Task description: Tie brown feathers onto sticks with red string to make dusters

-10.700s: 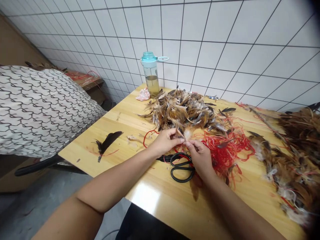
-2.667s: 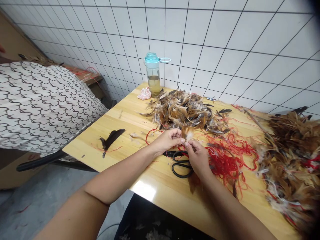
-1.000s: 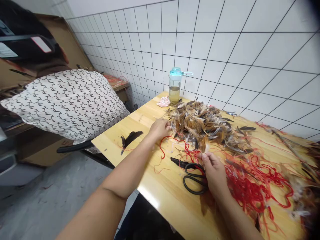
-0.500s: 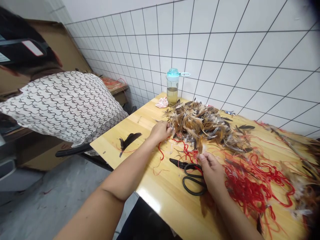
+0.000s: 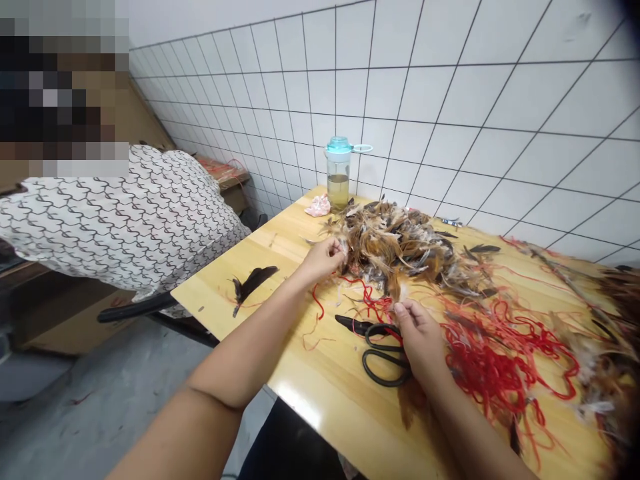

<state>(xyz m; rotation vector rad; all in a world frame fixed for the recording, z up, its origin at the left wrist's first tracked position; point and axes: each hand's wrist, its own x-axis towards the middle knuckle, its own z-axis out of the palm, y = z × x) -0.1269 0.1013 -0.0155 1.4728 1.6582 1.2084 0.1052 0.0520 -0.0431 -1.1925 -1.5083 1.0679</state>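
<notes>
A heap of brown, tan and white feathers (image 5: 395,240) lies on the wooden table (image 5: 260,257). At its left edge, my left hand (image 5: 326,259) is closed in a pinch among the feather tips; what it grips is too small to make out. My right hand (image 5: 423,333) pinches the whitish base of a brown feather (image 5: 397,285) that points up toward the heap. Black-handled scissors (image 5: 385,377) lie just left of my right hand, their blades pointing left. Red yarn (image 5: 367,290) runs between the two hands.
A tangle of red yarn (image 5: 493,367) covers the right side, with more feathers (image 5: 617,387) beyond. A bottle with a blue lid (image 5: 339,175) and a crumpled tissue (image 5: 318,206) stand by the tiled wall. A dark feather (image 5: 254,283) lies left. A person (image 5: 135,220) sits at left.
The view has shifted slightly, so things sit a little further left. My left fingers have lifted and rounded slightly at the heap's edge. My right hand keeps its pinch on the brown feather.
</notes>
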